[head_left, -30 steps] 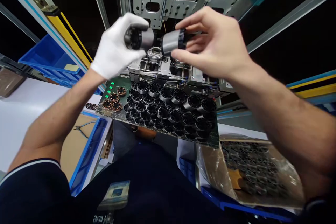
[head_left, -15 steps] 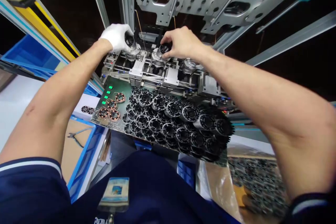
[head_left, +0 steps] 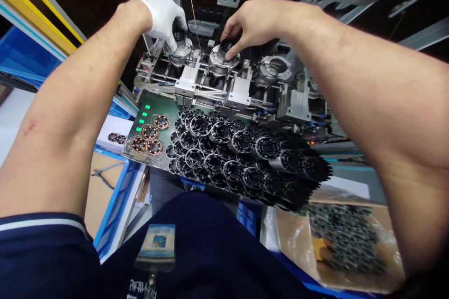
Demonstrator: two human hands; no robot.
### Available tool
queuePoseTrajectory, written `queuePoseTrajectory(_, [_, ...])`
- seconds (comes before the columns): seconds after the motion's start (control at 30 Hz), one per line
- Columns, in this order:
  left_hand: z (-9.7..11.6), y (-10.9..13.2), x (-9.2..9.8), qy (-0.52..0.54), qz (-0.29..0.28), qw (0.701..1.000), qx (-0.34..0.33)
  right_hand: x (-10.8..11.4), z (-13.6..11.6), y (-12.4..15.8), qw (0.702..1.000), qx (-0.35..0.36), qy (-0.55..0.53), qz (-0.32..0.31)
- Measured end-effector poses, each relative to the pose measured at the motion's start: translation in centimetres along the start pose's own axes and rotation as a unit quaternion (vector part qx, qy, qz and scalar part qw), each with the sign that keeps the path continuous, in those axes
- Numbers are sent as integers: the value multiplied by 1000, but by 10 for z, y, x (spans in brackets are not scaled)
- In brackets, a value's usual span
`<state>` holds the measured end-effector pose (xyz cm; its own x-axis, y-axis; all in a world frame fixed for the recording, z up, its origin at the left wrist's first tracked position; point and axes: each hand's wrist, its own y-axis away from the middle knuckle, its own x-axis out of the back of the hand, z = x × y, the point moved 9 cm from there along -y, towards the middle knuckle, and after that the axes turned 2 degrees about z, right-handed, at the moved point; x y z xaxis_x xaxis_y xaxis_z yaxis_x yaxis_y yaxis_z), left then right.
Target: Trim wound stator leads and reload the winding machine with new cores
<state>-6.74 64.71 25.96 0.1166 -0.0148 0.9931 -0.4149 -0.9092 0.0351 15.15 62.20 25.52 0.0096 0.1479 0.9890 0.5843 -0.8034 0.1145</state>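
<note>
- Left hand (head_left: 163,16), in a white glove, has its thumb and fingers closed round the left core (head_left: 178,35), gripping it over the left holder (head_left: 180,52).
- That core is black on top and stands at the holder's ring; fingers hide part of it, so how deep it sits cannot be told.
- Between the 2 hands, a thin copper-coloured wire (head_left: 192,7) slants down behind the holders.
- Right hand (head_left: 257,21), bare, has its thumb and fingertips closed round the right core (head_left: 226,45), gripping it near its dark upper end.
- This core's lower end is at the ring of the middle holder (head_left: 219,61).
- Near the right forearm is a 3rd holder (head_left: 275,69).
- Nearer the body, at far left, pliers (head_left: 101,177) lie with handles spread in a blue-rimmed tray (head_left: 109,212).
- Next come 2 small dark rings (head_left: 112,137), side by side on a white surface.
- In front of the holders is a green plate (head_left: 154,103); its left part bears 4 green marks (head_left: 144,114) in a row and 4 copper coils (head_left: 150,131) grouped close.
- Right of the coils, many dark cores (head_left: 231,159) are packed together on the plate.
- At far right, a plastic-lined carton (head_left: 294,238) holds more dark parts (head_left: 347,233).
</note>
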Motion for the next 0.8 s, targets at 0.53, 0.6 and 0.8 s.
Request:
queuePoseTrajectory(0.53, [74, 123, -29, 237, 144, 961, 9, -11, -55, 180, 981, -15, -181, 73])
queuePoseTrajectory(0.6, [117, 158, -2, 276, 149, 948, -53, 0, -59, 230, 972, -45, -216, 79])
queuePoseTrajectory(0.8, [264, 225, 0, 193, 51, 955, -221, -42, -77, 320, 967, -85, -236, 43])
